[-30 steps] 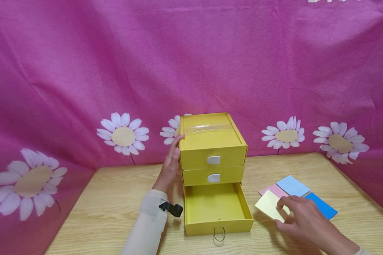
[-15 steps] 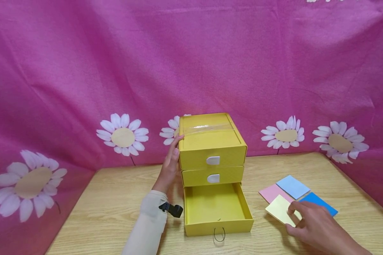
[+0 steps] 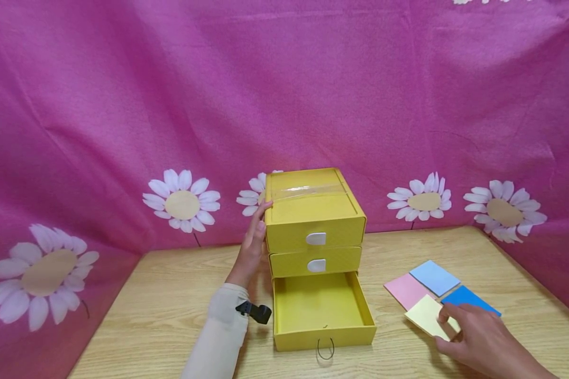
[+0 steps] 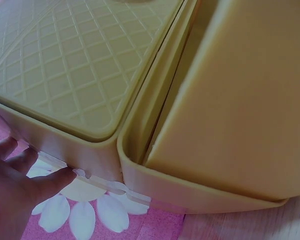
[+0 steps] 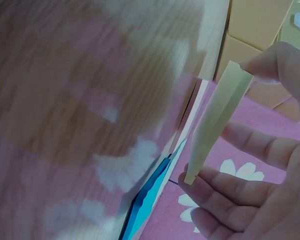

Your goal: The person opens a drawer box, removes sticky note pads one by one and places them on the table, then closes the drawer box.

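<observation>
A pale yellow sticky note pad is pinched between the thumb and fingers of my right hand. In the right wrist view the pad is seen edge-on, held off the table. Beyond it lie a pink pad, a light blue pad and a darker blue pad, the last partly hidden by my hand. Against the left side of a yellow drawer unit rests my left hand, its fingers extended along the wall; the left wrist view shows the fingertips touching that side.
The unit's bottom drawer is pulled out, with a dark loop on its front; the two above it are closed. All stand on a wooden table. A pink flowered cloth hangs behind and at both sides.
My right hand has carried the yellow pad to the right and slightly nearer, uncovering more of the pink pad. My left hand stays on the drawer unit.
</observation>
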Demonstrator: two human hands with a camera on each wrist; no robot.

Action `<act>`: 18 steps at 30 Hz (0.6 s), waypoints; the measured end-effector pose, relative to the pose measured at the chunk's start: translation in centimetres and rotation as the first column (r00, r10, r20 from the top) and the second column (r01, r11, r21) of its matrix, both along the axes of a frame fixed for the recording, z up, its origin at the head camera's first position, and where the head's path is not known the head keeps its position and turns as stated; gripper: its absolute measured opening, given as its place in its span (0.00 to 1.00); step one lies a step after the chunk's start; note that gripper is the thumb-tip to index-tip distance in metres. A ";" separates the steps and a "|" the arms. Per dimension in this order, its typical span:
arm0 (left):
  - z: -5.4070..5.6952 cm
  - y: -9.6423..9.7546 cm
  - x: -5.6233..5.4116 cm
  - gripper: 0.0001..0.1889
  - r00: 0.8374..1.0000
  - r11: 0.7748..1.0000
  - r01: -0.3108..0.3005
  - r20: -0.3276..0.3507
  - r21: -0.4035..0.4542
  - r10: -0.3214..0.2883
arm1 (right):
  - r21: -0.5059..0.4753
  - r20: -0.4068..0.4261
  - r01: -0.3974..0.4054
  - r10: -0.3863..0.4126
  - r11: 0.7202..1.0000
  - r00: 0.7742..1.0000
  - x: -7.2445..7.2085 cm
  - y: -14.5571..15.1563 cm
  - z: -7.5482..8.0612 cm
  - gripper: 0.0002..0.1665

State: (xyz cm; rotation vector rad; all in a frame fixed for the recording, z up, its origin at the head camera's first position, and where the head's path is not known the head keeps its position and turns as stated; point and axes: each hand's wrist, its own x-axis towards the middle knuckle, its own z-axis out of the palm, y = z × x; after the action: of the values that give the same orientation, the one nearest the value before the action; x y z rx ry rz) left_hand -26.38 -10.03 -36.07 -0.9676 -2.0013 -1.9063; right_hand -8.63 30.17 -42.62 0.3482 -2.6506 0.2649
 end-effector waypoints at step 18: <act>1.9 0.0 2.0 0.27 0.999 1.000 0.024 0.029 -0.001 -0.024 | 0.086 0.226 0.078 -0.095 0.993 0.970 0.3 1.5 -0.1 0.19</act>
State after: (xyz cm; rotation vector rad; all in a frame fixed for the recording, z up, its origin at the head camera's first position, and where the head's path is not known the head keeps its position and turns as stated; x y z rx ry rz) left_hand -24.41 -10.00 -34.16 -0.9740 -2.0161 -1.9422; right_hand -8.34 31.63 -42.67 0.2369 -2.9013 0.1861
